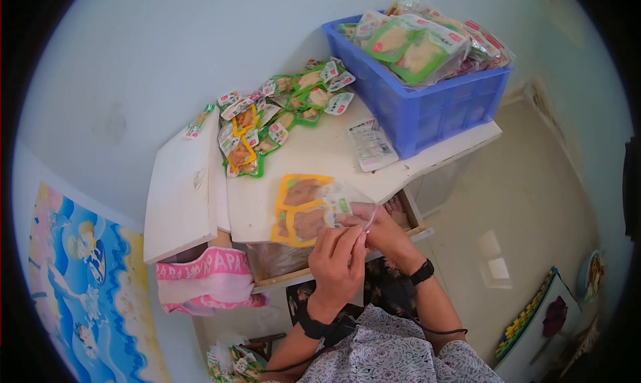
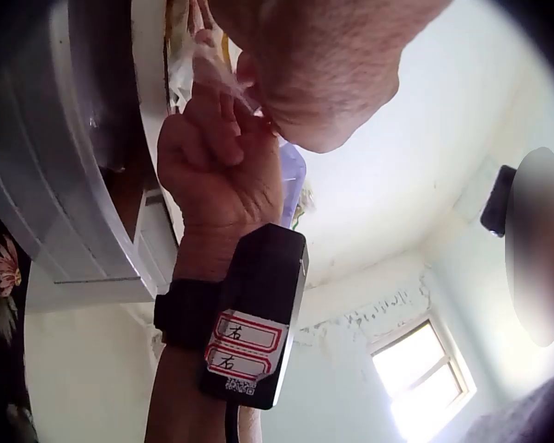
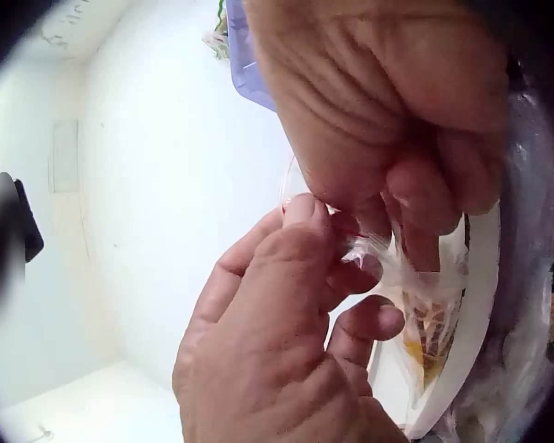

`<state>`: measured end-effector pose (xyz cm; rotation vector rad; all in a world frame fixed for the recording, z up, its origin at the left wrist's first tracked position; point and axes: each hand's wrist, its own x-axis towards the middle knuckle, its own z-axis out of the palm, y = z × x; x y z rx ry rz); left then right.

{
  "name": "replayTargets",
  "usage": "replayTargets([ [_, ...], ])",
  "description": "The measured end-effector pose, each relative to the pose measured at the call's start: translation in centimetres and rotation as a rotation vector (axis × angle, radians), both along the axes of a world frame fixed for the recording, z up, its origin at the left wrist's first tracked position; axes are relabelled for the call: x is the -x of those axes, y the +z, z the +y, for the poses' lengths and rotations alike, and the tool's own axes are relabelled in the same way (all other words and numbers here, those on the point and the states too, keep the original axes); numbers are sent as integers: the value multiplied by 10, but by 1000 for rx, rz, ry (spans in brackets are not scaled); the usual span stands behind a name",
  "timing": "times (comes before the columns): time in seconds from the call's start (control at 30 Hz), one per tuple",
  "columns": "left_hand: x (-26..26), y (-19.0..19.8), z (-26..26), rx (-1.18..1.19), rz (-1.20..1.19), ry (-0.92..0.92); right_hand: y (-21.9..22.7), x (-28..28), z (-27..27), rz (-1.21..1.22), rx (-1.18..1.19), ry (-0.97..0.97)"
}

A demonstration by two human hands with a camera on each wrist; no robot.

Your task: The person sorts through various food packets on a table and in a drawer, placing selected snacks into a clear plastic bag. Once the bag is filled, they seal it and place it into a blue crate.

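A clear bag (image 1: 370, 213) holding yellow-edged food packets (image 1: 304, 213) lies over the front edge of the white table. The left hand (image 1: 337, 263) pinches the bag's open-end edge between thumb and fingers. Beside it, the right hand (image 1: 384, 236) grips the same end, its fingers over the plastic. In the right wrist view the left hand (image 3: 286, 323) and the right hand (image 3: 388, 101) meet at the clear film (image 3: 360, 247). The left wrist view shows the right hand (image 2: 222, 166) beyond the near left hand (image 2: 323, 74).
A blue crate (image 1: 441, 109) heaped with packets stands at the table's back right. Small green and yellow packets (image 1: 310, 99) lie along the back. A flat silvery packet (image 1: 371, 144) is beside the crate. Below the tabletop (image 1: 260, 209), a pink towel (image 1: 207, 276) hangs near an open drawer (image 1: 284, 276).
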<state>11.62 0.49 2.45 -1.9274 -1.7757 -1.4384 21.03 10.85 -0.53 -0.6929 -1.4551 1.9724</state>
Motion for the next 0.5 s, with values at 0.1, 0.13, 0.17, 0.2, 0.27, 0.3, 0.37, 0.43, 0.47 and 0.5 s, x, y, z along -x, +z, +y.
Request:
replayTargets([
  [0.1, 17, -1, -7, -17, 7, 24, 18, -4, 1, -99, 89, 89],
  [0.13, 28, -2, -12, -38, 36, 70, 20, -4, 0, -140, 50, 23],
  [0.17, 39, -2, -16, -56, 65, 116, 20, -5, -3, -182, 12, -43],
  [0.2, 50, 0, -21, 1, 65, 160, 19, -7, -6, -224, -26, -110],
  [0.27, 72, 3, -28, 113, 66, 238, -9, -10, -1, -137, -196, -183],
  [0.3, 81, 1, -33, 186, 88, 226, -18, -10, 0, -89, -281, -222],
  [0.37, 96, -9, -40, 334, 136, 200, -15, -9, -1, -94, -216, -218],
  [0.43, 100, -14, -40, 331, 69, 167, -17, -5, -1, -80, -213, -203],
  [0.47, 102, -16, -42, 329, 35, 152, -24, 0, 0, -63, -243, -190],
  [0.5, 102, -16, -42, 317, 5, 156, -23, 4, 0, -47, -273, -175],
])
